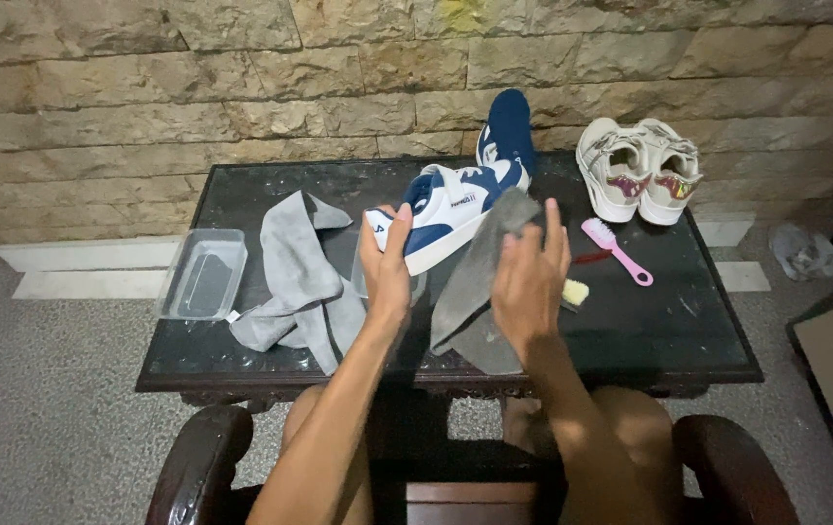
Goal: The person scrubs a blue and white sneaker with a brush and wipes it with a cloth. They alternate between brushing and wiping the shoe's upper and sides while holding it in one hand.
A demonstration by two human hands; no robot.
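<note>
From the head view, your left hand (386, 262) has its fingers clamped on the blue-and-white sneaker (445, 209) above the dark glass tabletop (650, 331). Your right hand (530, 277), at 3 o'clock of it, presses a grey cloth (475, 282) against the shoe, fingers closed on the fabric.

A single head-worn view looks steeply down and forward from a seated position, close over the near edge of the dark surface (630, 331). It faces the far stone wall (144, 87), with floor visible left and right.
</note>
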